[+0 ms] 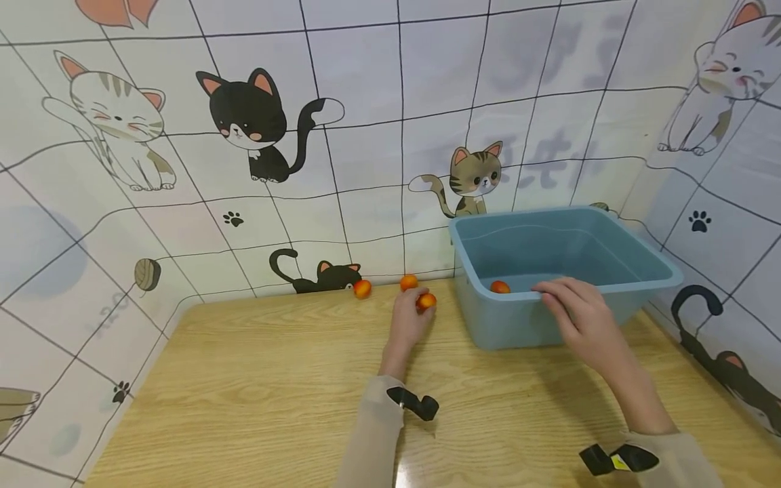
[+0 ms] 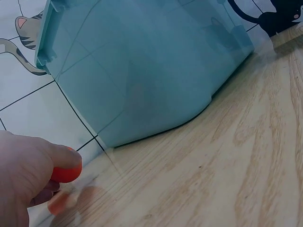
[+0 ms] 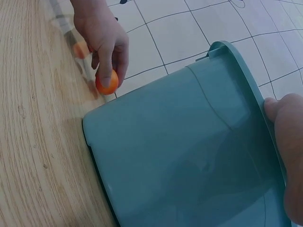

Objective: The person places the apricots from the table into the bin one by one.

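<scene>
My left hand pinches a small round orange-red fruit between thumb and fingers, just above the tabletop by the back wall. The left wrist view shows the same fruit partly covered by the thumb. Behind that hand lies a second orange-red fruit, and a third fruit rests further left against the wall. To the right stands a blue plastic tub with one fruit inside. My right hand holds the tub's front rim; in the right wrist view its thumb lies along that rim.
The wood-grain table meets walls covered in a cat-print sheet at the back and sides. The tub stands close to the back and right walls. Its near wall rises between the two hands.
</scene>
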{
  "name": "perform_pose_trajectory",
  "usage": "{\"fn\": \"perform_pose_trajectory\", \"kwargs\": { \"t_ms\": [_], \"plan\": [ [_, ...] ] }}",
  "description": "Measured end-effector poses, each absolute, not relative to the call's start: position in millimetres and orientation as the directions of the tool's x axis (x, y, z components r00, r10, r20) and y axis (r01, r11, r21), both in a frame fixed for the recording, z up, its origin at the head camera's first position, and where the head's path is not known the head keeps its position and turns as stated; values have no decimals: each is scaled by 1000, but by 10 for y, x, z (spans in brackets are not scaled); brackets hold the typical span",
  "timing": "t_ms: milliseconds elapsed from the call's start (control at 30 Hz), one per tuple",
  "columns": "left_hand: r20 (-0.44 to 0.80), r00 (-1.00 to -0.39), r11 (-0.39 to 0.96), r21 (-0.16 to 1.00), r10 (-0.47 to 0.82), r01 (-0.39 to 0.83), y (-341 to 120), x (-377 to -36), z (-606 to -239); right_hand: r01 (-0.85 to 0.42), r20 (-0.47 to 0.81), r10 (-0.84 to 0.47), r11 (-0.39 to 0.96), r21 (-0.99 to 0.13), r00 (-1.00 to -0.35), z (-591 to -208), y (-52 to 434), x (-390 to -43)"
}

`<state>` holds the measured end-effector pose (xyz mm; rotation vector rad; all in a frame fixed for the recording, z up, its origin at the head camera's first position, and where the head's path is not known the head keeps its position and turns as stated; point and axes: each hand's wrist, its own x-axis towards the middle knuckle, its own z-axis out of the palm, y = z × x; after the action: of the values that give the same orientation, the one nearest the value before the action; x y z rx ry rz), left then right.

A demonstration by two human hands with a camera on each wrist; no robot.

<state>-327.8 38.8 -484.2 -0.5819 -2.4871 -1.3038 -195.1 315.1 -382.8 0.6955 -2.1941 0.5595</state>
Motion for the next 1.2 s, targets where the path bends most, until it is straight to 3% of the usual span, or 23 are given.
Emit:
{"fn": "perform_pose_trajectory", "kwargs": {
  "t_ms": [700, 1200],
  "plan": [
    [364, -916, 406, 821, 171, 402, 338, -3225, -4688, -638, 779, -295, 751, -169, -554, -3821, 3125, -1934],
    [436, -892, 305, 839, 119, 450, 331, -3139, -4414, -620, 765, -291, 765, -174, -574, -3826, 3130, -1938]
  ]
}}
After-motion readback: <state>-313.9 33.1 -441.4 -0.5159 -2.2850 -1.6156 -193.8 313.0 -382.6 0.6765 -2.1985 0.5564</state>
